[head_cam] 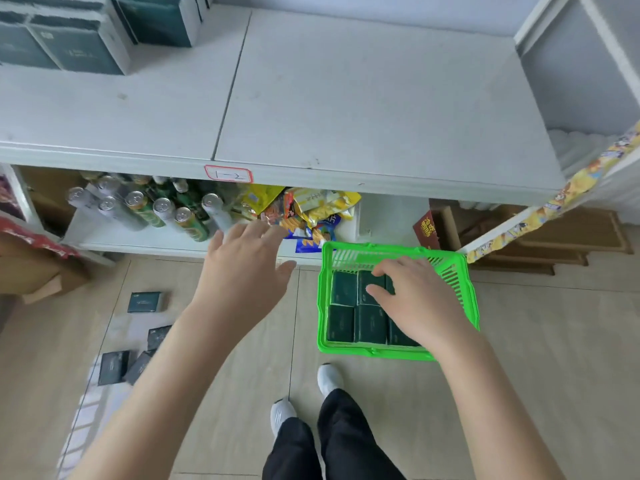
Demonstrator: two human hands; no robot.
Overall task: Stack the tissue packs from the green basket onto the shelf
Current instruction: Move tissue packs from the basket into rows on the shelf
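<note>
Right hand [419,303] is down in the green basket [398,353], palm down; thumb and fingertips [381,271] sit on a dark tissue pack [371,283] in the far row, thumb on its near side and fingers along its far edge; whether they have actually closed on it, I cannot tell. More tissue packs [370,323] lie flat around that hand: one just left of the thumb, a near row partly under the wrist; the basket stands on the floor, its far rim just beyond the fingertips.

Left hand [242,271] is out to the left of the basket, fingers straight and spread, holding nothing; it hangs in the air, apart from everything. Just beyond its fingertips, on the lower shelf, stand drink cans [162,209], with snack bags [311,209] between the two hands and further out. Above and beyond both hands runs the white shelf [346,98], a red-bordered label [228,174] on its front edge; far out past the left hand, at the shelf's back corner, sit the stacked packs [69,39]. Down to the left of the left forearm, loose packs [144,302] lie scattered on the floor; nearer than both hands, white shoes [329,377] and dark trousers.
</note>
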